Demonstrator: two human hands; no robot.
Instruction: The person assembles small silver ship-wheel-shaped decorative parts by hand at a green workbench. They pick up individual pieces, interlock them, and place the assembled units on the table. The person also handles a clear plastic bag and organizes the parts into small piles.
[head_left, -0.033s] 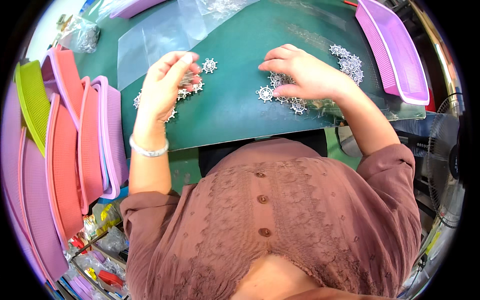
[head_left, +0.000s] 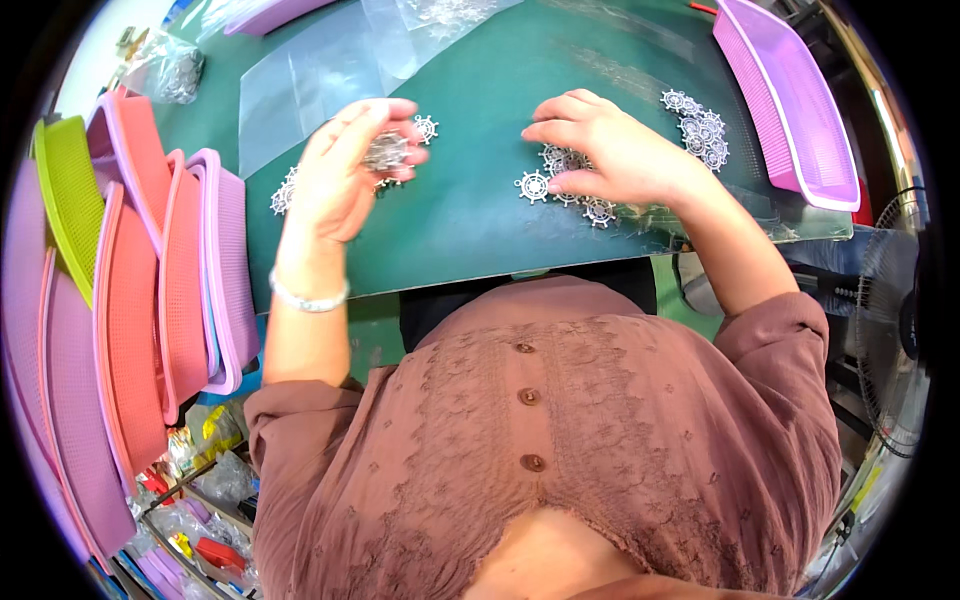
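Observation:
My left hand [head_left: 352,165], slightly smeared by motion, has its fingers curled round a cluster of silvery ship's-wheel charms [head_left: 388,152]. Beneath and beside it more of these charms lie on the green table, one group [head_left: 284,192] by the wrist and a single charm [head_left: 427,129] past the fingertips. My right hand [head_left: 610,145] rests over a second small heap of wheel charms [head_left: 598,210], its fingers apart and the thumb touching the heap. One charm [head_left: 532,186] sits at the heap's left edge. What lies under the right palm is hidden.
A further pile of charms [head_left: 703,138] lies right of my right hand, near a purple basket [head_left: 790,110]. Clear plastic bags [head_left: 300,100] spread over the table's far left. Nested pink, purple and green baskets [head_left: 130,300] stand at the left; a fan [head_left: 885,330] is at the right.
My left hand has turned, so the charms held in it show more fully. The right hand stays over its heap. The whole view has shifted very slightly.

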